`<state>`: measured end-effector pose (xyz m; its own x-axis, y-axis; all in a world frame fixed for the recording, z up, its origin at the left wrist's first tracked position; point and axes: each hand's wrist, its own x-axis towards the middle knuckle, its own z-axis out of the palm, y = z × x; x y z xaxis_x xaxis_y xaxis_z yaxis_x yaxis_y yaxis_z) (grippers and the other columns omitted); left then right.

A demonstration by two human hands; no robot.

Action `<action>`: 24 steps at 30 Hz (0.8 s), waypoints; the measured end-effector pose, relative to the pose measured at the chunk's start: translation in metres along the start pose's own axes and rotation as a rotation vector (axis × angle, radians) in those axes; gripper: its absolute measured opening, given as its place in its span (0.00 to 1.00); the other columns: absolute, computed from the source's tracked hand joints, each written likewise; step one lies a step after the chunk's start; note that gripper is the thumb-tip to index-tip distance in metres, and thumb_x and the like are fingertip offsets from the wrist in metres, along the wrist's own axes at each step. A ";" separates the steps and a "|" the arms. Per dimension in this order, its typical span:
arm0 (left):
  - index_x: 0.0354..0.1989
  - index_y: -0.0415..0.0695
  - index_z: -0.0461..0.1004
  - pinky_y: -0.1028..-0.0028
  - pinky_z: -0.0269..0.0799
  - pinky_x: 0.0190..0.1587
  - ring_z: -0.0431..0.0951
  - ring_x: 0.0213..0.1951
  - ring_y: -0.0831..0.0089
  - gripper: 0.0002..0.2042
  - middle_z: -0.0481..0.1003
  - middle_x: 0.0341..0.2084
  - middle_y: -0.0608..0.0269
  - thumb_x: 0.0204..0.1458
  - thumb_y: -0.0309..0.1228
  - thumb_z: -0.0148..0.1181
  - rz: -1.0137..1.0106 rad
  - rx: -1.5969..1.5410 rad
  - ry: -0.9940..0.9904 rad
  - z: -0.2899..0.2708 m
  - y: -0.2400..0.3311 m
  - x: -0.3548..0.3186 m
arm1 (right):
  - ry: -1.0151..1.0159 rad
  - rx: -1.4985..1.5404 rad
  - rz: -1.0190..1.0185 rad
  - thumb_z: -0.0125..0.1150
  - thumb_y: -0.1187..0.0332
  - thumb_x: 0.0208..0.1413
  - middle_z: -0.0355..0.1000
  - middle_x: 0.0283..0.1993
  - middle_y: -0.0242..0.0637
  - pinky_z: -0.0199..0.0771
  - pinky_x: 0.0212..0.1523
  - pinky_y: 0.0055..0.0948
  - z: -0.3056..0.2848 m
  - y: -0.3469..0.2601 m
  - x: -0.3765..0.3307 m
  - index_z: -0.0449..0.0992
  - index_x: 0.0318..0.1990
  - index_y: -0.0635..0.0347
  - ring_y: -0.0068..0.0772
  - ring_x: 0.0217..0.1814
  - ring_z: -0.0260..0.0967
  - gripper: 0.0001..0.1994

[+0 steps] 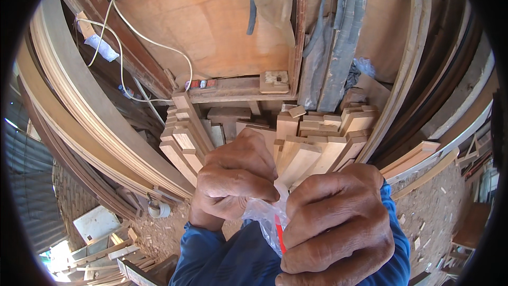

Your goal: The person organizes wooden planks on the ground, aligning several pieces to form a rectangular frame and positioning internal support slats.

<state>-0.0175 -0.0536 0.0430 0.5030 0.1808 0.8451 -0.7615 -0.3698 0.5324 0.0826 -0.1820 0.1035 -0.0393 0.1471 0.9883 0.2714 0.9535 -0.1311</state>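
Note:
My left hand (235, 177) and my right hand (338, 222) are both closed on a small clear plastic bag (263, 215) held between them, close under the camera. Inside the bag a thin red item (279, 234) shows, too small to tell what it is. My left fingers pinch the bag's top edge; my right hand grips it from the right. Blue sleeves (233, 257) cover both forearms. Just beyond my hands stands a stack of short cut wooden boards (312, 137), ends facing me.
Large plywood sheets (211, 21) and curved wooden strips (69, 100) lean around the stack. A white cable (124, 21) hangs across the plywood. Dark straps (338, 16) dangle at the upper right. Sawdust and chips cover the floor (434, 206). Scrap boards (100, 243) lie lower left.

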 end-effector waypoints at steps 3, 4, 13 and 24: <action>0.22 0.43 0.79 0.69 0.60 0.31 0.74 0.25 0.70 0.04 0.73 0.20 0.67 0.40 0.29 0.66 -0.010 0.005 0.001 0.000 -0.001 0.001 | -0.007 -0.012 -0.024 0.66 0.67 0.48 0.70 0.26 0.33 0.66 0.30 0.34 -0.001 0.002 -0.002 0.77 0.29 0.61 0.31 0.26 0.68 0.07; 0.22 0.43 0.79 0.69 0.60 0.31 0.74 0.25 0.70 0.04 0.74 0.20 0.67 0.40 0.29 0.66 -0.008 0.002 0.001 0.001 -0.001 0.002 | 0.021 -0.022 -0.026 0.66 0.67 0.48 0.70 0.26 0.33 0.66 0.30 0.34 0.002 0.002 -0.002 0.77 0.29 0.61 0.31 0.26 0.68 0.07; 0.22 0.42 0.79 0.70 0.61 0.31 0.74 0.25 0.70 0.03 0.74 0.19 0.67 0.41 0.28 0.66 0.012 -0.030 -0.004 0.004 -0.008 0.005 | -0.247 -0.013 0.011 0.65 0.70 0.48 0.73 0.27 0.33 0.68 0.26 0.28 -0.021 0.001 0.011 0.80 0.30 0.61 0.28 0.28 0.71 0.05; 0.22 0.43 0.80 0.70 0.60 0.32 0.74 0.25 0.70 0.02 0.74 0.20 0.67 0.42 0.27 0.65 0.000 -0.051 -0.034 0.009 -0.008 0.010 | 0.046 -0.076 -0.080 0.69 0.67 0.41 0.70 0.23 0.32 0.65 0.26 0.32 -0.006 -0.002 0.001 0.78 0.25 0.61 0.31 0.23 0.68 0.08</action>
<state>-0.0031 -0.0571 0.0469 0.5160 0.1492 0.8435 -0.7809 -0.3228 0.5348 0.0875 -0.1849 0.1048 -0.0203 0.0574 0.9981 0.3416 0.9387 -0.0470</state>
